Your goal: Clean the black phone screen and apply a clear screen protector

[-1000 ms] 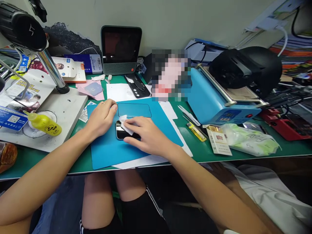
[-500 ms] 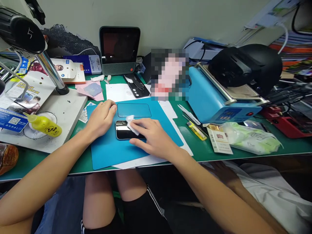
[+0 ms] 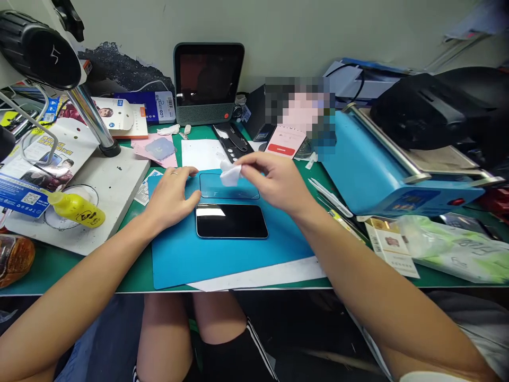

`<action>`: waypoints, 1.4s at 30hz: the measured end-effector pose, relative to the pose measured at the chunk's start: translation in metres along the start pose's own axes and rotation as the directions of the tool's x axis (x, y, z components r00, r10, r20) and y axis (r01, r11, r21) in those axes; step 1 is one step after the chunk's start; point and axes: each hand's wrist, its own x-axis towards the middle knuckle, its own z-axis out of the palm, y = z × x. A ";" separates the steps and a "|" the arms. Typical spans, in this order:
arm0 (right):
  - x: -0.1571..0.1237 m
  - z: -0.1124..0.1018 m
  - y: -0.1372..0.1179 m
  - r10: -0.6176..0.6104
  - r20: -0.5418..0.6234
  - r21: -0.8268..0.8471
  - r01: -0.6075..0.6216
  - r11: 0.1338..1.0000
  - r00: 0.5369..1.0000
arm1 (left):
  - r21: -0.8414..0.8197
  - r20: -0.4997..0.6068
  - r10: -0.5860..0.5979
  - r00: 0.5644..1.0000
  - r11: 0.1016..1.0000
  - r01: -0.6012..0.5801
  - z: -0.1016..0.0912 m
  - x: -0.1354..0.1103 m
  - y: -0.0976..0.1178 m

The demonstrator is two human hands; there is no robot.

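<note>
My right hand pinches a crumpled white wipe between thumb and fingertips, above the clear screen protector. That dark-edged glass sheet lies on a blue mat. Just in front of it a phone lies flat, its black screen up and reflecting light at the upper left. At the left end of the protector rests my left hand, with a ring on one finger. Its thumb and fingers are apart and it holds nothing; whether the fingertips touch the glass I cannot tell.
To the left, a yellow bottle lies on a white stand base. At the right are a blue machine, a cigarette pack and a tissue pack. A smart display stands at the back. Someone's clothing shows at lower right.
My right hand has lifted the wipe off the phone's screen and moved it up over the protector. My left hand's fingers have spread. The camera view has shifted.
</note>
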 end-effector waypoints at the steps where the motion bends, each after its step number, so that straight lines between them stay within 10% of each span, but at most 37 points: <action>1: 0.006 0.002 0.005 0.060 -0.036 0.063 -0.057 0.996 0.998 | 0.010 0.014 0.002 1.000 1.000 -0.002 0.000 0.000 -0.001; 11: -0.008 0.009 0.016 0.151 -0.131 0.116 -0.136 0.984 0.980 | 0.089 0.202 -0.031 0.979 0.996 0.014 -0.007 0.026 0.000; 21: -0.008 0.018 0.009 -0.210 0.257 -0.081 0.238 0.968 0.943 | 0.020 0.168 0.080 0.983 0.996 -0.084 -0.002 0.026 -0.006; 33: -0.006 0.008 0.005 -0.076 0.061 -0.188 0.087 0.978 0.995 | -0.028 0.161 0.083 0.983 0.996 -0.079 0.001 0.022 -0.007; 42: -0.008 0.016 0.006 -0.087 0.157 -0.106 0.104 0.989 0.984 | -0.017 0.177 0.083 0.981 0.997 -0.081 0.001 0.023 -0.005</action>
